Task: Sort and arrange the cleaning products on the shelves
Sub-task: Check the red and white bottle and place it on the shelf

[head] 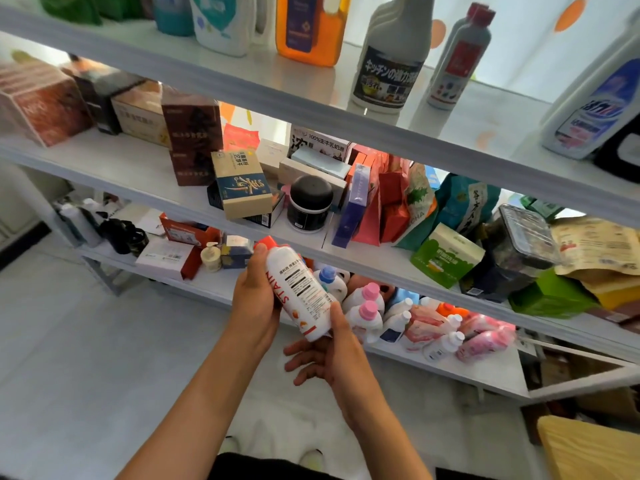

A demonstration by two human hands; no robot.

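I hold a white stain-remover bottle with a red cap and red "STAIN" lettering, tilted in front of the shelves. My left hand grips its upper part from the left. My right hand supports its base, thumb on the bottle's side and the other fingers spread beneath. On the lowest shelf behind the bottle lie several detergent bottles with pink caps and white caps. The top shelf carries tall cleaner bottles: an orange one, a white one and a grey one.
The middle shelf is packed with boxes, a black jar, bags and a green box. A small pump bottle and boxes sit at the lowest shelf's left end. A yellow object lies at bottom right. White floor spreads to the left.
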